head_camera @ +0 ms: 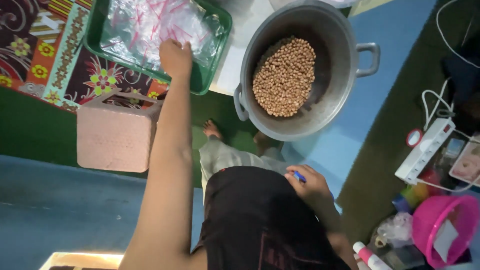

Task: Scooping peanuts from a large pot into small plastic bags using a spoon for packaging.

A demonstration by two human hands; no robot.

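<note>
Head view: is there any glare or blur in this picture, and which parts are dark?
In the head view, light glares on the clear plastic bags in the green tray. The left hand reaching there looks slightly blurred, while the right hand rests sharp on the dark lap. The nuts in the metal pot are clear, and the lower edge is dim.

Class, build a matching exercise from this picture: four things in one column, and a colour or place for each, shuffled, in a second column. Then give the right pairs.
Things:
1. tray
2. metal pot
3. basket
4. left hand

Colour or place:
A. pale pink, on the floor beside the left arm
B. green, holding clear plastic bags
C. stretched out over the tray's bags
D. grey, with peanuts inside

Pairs: 1-B, 2-D, 3-A, 4-C
</note>
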